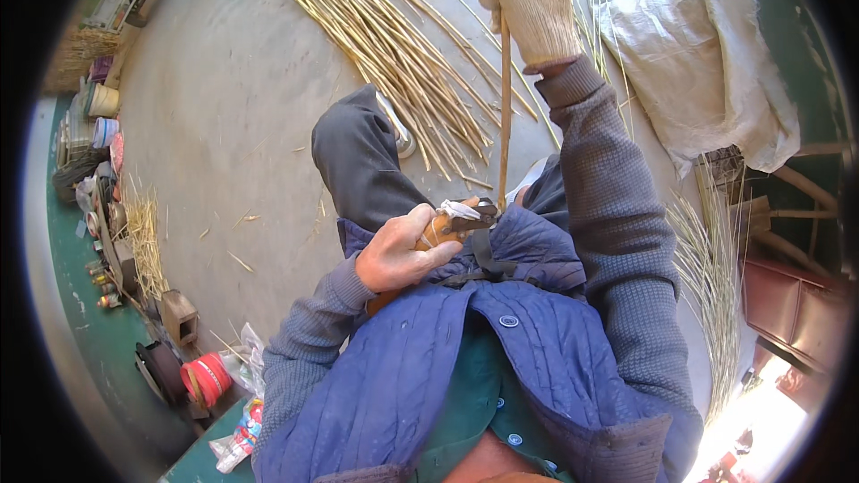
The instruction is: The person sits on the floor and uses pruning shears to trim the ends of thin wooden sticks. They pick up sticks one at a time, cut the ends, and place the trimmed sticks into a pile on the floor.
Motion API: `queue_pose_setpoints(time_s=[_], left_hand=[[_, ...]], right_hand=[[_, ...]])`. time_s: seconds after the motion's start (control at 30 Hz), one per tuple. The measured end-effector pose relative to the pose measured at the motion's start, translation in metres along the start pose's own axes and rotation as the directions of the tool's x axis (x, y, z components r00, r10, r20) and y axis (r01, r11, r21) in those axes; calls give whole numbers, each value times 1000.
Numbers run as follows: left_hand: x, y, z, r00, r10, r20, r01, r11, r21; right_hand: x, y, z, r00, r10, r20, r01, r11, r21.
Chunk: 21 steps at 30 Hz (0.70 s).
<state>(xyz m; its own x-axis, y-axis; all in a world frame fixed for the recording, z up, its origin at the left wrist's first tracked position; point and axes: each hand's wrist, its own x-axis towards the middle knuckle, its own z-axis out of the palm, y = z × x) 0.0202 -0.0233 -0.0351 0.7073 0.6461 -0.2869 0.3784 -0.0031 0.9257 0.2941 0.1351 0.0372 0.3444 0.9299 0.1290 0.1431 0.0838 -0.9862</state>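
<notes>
My bare left hand [401, 249] is closed around a wooden-handled tool [467, 222] in front of my lap. The tool has a dark metal head and a bit of white cloth tied over it. My right hand [535, 18], in a beige knitted glove, is raised far ahead and closed on the upper part of a long brown stalk [506, 98]. This stalk runs almost straight down to the tool's metal head, where its lower end meets the jaws. Exactly how the head grips the stalk is too small to tell.
Ahead on the grey floor [224, 107] lies a loose bundle of yellowish stalks [385, 54]. A white woven sack [702, 63] and a sheaf of thin strips [716, 286] are at the right. Along the left are a red reel [205, 379], a straw pile [143, 241] and assorted containers.
</notes>
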Motion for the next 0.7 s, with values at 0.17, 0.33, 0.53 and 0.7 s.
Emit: queue_pose_setpoints(time_s=[0.17, 0.33, 0.53, 0.7], left_hand=[[-6, -1, -5, 997, -72, -24, 72, 997, -15], [-11, 7, -7, 994, -96, -45, 93, 994, -49], [-12, 14, -10, 981, -193, -7, 189, 966, -175], [-14, 10, -12, 978, -209, 11, 206, 950, -233]], right_hand=[[6, -18, 9, 997, 71, -32, -67, 991, 117], [11, -20, 10, 996, 51, -72, -41, 991, 128], [11, -14, 13, 994, 69, -84, -54, 983, 173], [12, -8, 12, 994, 64, -90, -44, 978, 205]])
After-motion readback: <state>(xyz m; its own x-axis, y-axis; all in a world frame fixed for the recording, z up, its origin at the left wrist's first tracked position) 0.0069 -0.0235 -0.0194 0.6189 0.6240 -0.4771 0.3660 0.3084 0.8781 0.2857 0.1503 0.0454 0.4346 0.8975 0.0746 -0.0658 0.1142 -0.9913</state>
